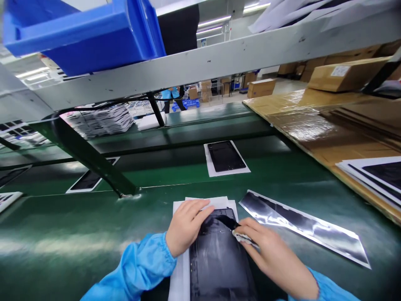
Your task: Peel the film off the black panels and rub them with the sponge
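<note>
A dark tablet-shaped panel (219, 267) lies in front of me on sheets of white paper (179, 276). My left hand (188, 225) rests at its upper left edge, the fingers stretched out together over the top corner. My right hand (269, 246) is closed at the panel's upper right, pinching a black pointed strip (228, 221) that reaches over the panel's top. Whether this strip is a tool or a piece of film, I cannot tell. A crumpled white bit (246, 239) shows between the same fingers.
A shiny silver-black film strip (300, 223) lies right of the panel on the green bench (150, 225). Beyond, another dark panel (227, 156) sits on paper. A green post (94, 159) stands left, under a shelf beam (200, 62) bearing a blue bin (94, 37). Cardboard (300, 121) lies right.
</note>
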Tool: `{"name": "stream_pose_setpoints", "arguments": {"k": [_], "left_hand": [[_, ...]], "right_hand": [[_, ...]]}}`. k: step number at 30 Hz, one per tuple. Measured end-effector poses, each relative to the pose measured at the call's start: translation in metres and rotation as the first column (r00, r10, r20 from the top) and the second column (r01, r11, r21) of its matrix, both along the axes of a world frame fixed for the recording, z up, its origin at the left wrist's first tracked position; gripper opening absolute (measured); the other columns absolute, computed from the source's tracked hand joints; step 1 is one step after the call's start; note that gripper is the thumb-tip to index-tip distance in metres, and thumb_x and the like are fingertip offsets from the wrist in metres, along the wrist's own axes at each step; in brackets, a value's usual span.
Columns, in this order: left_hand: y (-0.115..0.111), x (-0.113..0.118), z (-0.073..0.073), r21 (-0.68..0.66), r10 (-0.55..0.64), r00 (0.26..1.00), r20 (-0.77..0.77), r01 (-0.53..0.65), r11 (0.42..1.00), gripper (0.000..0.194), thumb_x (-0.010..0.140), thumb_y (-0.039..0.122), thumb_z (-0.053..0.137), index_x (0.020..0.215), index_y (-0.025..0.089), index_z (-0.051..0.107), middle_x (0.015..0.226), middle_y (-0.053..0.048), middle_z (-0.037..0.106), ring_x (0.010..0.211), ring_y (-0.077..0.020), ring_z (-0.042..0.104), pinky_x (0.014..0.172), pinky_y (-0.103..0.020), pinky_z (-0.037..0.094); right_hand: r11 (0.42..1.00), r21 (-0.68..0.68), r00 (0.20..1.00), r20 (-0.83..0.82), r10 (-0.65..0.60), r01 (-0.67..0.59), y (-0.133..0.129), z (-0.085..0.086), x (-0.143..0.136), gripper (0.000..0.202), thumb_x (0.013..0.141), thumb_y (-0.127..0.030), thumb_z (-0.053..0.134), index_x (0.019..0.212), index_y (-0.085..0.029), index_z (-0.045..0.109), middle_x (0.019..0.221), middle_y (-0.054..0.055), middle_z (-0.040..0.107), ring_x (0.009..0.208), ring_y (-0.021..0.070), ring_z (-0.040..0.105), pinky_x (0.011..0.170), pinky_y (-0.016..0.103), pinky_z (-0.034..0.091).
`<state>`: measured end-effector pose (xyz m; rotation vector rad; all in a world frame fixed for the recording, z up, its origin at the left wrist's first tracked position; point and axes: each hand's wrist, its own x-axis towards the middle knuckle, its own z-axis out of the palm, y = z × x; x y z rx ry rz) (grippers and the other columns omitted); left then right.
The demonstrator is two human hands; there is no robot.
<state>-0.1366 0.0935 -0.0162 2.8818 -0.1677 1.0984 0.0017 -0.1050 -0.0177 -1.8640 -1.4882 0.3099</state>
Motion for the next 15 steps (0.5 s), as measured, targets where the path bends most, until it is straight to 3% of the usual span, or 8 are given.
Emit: {"name": "stream_pose_setpoints", "arguments": {"k": [3, 7, 15], "left_hand": [[-0.0039, -0.0025, 0.0059, -0.119, -0.022, 0.997, -0.075, 0.013, 0.993, 0.024, 0.102, 0.021, 0.040, 0.116, 0.015, 0.058, 0.100, -0.007, 0.068, 0.086, -0.0168, 0.064, 0.072, -0.028, 0.050], [-0.0097, 0.0002, 0.0034, -0.115, -0.017, 0.994, -0.104, 0.005, 0.993, 0.022, 0.102, 0.029, 0.044, 0.102, 0.017, 0.063, 0.086, -0.002, 0.069, 0.071, -0.0155, 0.062, 0.063, -0.027, 0.048], [-0.0083, 0.0017, 0.0005, -0.199, -0.039, 0.991, -0.130, 0.012, 0.980, 0.026, 0.102, 0.028, 0.044, 0.090, 0.017, 0.064, 0.083, -0.001, 0.068, 0.072, -0.0126, 0.064, 0.066, -0.021, 0.051]], "right_hand": [[0.999, -0.043, 0.977, 0.210, 0.033, -0.025, 0.0031, -0.0010, -0.0042, 0.030, 0.079, -0.005, 0.040, 0.094, -0.019, 0.063, 0.095, 0.008, 0.060, 0.080, 0.0228, 0.063, 0.067, 0.032, 0.053], [0.999, -0.028, 0.935, 0.353, 0.031, -0.022, 0.0049, -0.0046, -0.0084, 0.031, 0.075, -0.003, 0.043, 0.094, -0.018, 0.061, 0.096, 0.008, 0.061, 0.080, 0.0235, 0.062, 0.066, 0.033, 0.055], [0.997, 0.061, 0.828, 0.560, 0.005, -0.047, 0.0044, -0.0077, -0.0078, 0.033, 0.076, -0.001, 0.037, 0.094, -0.015, 0.062, 0.098, 0.012, 0.063, 0.079, 0.0259, 0.062, 0.065, 0.036, 0.055]]}}
